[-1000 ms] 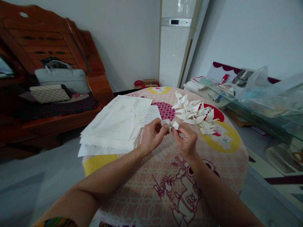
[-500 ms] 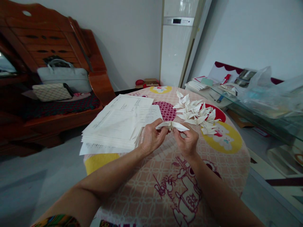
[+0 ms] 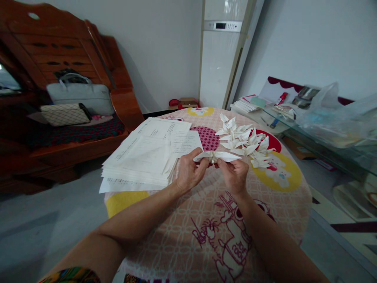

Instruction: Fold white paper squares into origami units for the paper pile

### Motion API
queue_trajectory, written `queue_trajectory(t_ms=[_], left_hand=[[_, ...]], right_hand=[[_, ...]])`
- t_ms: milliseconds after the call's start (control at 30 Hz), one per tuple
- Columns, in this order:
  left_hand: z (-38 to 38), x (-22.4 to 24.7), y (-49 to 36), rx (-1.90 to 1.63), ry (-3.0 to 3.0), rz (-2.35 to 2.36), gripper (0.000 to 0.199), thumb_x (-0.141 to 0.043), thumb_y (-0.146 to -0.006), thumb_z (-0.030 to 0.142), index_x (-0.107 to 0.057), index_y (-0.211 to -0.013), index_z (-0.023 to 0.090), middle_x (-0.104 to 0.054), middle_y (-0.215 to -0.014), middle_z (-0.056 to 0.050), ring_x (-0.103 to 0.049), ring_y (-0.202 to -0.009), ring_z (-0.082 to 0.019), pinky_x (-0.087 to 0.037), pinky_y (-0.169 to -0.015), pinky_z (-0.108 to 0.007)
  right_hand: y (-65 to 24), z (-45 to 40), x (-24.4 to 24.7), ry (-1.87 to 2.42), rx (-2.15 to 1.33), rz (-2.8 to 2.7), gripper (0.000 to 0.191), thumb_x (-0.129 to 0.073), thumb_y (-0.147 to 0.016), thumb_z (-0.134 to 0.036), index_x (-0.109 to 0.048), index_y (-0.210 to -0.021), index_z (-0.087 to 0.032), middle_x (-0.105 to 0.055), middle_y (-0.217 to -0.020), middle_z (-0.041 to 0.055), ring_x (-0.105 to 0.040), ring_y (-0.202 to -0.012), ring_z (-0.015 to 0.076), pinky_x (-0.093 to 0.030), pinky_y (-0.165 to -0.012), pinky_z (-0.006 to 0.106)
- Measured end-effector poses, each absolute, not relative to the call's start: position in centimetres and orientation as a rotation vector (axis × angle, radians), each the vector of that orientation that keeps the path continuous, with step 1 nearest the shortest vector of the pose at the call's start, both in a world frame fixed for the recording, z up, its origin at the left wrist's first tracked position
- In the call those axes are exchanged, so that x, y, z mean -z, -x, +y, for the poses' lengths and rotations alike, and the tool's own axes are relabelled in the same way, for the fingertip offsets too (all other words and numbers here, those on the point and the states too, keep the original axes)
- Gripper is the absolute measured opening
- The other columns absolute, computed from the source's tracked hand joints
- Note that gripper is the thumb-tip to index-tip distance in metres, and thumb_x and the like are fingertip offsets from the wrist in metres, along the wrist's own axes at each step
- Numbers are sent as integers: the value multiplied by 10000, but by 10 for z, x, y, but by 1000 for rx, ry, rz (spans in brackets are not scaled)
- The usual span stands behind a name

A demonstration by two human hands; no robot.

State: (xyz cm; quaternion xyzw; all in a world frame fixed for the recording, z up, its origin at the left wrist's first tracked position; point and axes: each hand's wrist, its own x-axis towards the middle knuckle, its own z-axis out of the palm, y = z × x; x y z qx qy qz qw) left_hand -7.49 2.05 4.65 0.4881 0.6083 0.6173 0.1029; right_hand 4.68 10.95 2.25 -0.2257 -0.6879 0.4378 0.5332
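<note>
Between my two hands is a white folded paper crane (image 3: 226, 156), its wings spread out to both sides above the table. My left hand (image 3: 190, 169) pinches its left wing close to the body. On the other side my right hand (image 3: 235, 175) grips the right wing, thumb near the body and fingers curled beneath. Several finished-looking paper cranes (image 3: 246, 137) lie in a cluster just beyond my right hand. A thick stack of printed sheets (image 3: 138, 151) rests to the left of my left hand.
A patterned cloth (image 3: 165, 236) covers the round table. Right of it stands a glass-topped table (image 3: 332, 145) with a plastic bag (image 3: 326, 110) and papers. A wooden bench (image 3: 64, 47) with a grey bag (image 3: 79, 96) stands at left, and a white air conditioner (image 3: 219, 63) behind.
The crane's right wing now stretches further out to the right and lies flatter. My right thumb and fingers have shifted slightly along it; my left hand has stayed in place.
</note>
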Motion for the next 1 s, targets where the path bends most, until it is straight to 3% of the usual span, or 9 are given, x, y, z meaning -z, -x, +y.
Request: queue_trajectory(t_ms=[400, 700, 1000], left_hand=[[20, -45, 74, -1803, -1466, 1796, 172, -529, -903, 245, -596, -764, 169, -678, -686, -11, -638, -598, -119, -468, -529, -202], [18, -46, 75, -1808, -1587, 1869, 180, -547, -893, 249, -607, -747, 163, -644, -641, -2, -582, -539, -97, -434, -502, -197], [19, -44, 75, -1849, -1561, 1805, 161, -575, -874, 263, -631, -763, 160, -659, -670, -21, -625, -586, -112, -470, -515, -197]], right_hand=[[-48, 106, -34, 552, -1132, -1585, 132, -700, -774, -236, -767, -860, -161, -742, -690, 18, -682, -595, 164, -564, -587, 280], [-47, 102, -47, 553, -1265, -1497, 115, -717, -741, -278, -743, -745, -166, -710, -598, 5, -666, -516, 161, -574, -519, 277], [-46, 104, -45, 528, -1364, -1423, 99, -719, -718, -251, -753, -729, -159, -715, -606, 8, -653, -491, 153, -572, -490, 273]])
